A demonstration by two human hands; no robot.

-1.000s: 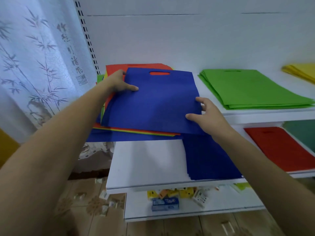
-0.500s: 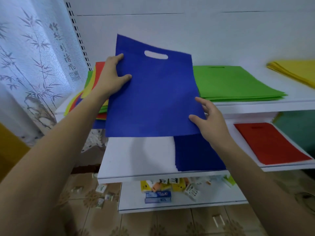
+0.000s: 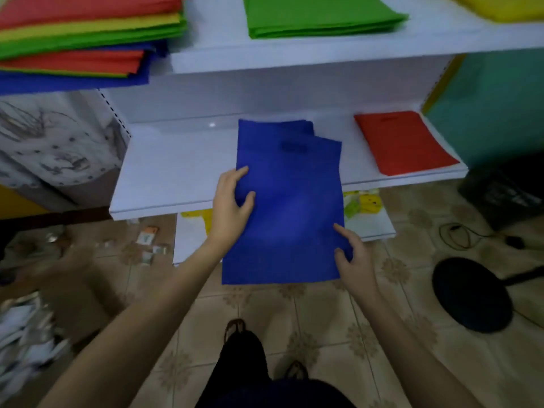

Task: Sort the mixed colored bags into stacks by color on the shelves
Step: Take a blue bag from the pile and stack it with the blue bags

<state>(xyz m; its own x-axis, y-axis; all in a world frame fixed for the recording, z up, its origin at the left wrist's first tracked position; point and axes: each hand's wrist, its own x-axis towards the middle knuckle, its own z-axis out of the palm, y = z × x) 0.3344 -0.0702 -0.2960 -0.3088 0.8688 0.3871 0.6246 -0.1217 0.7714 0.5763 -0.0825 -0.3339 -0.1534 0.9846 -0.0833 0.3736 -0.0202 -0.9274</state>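
The white middle shelf (image 3: pixel 164 172) is carrying a stack of flat blue fabric bags (image 3: pixel 273 128) at centre. The mixed pile of red, yellow, green and blue bags (image 3: pixel 88 39) is waiting far left on the shelf above. A single blue bag with a cut-out handle (image 3: pixel 288 207) is lying askew over the blue stack, its near half overhanging the shelf edge. The left hand (image 3: pixel 229 207) is pinching its left edge, fingers spread. The right hand (image 3: pixel 353 260) is pinching its near right corner. Judgement: placing is under way; the bag is needing a push farther in and squaring before release.
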